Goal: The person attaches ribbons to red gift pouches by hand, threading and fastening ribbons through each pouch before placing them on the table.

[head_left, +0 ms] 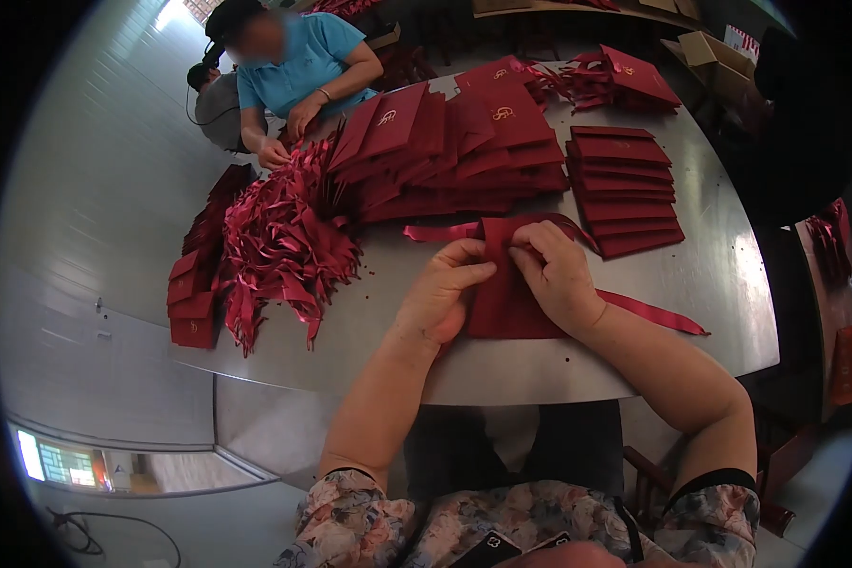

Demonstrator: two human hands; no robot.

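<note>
A flat dark red paper bag [511,308] lies on the metal table in front of me. My left hand [445,289] is closed on its left edge, thumb and index finger pinched near the top. My right hand [559,275] rests over the bag's upper right, fingertips pinched together; what lies between them is hidden. One red satin ribbon end [440,232] sticks out left of the bag's top. Another red ribbon [658,314] runs out from under my right wrist across the table.
Beyond the bag stand stacked red bags [502,142] with gold lettering. A heap of red ribbons [289,227] lies to the left, and layered red bags [625,189] lie to the right. Across the metal table [729,312], a person in a blue shirt [317,62] handles the ribbons.
</note>
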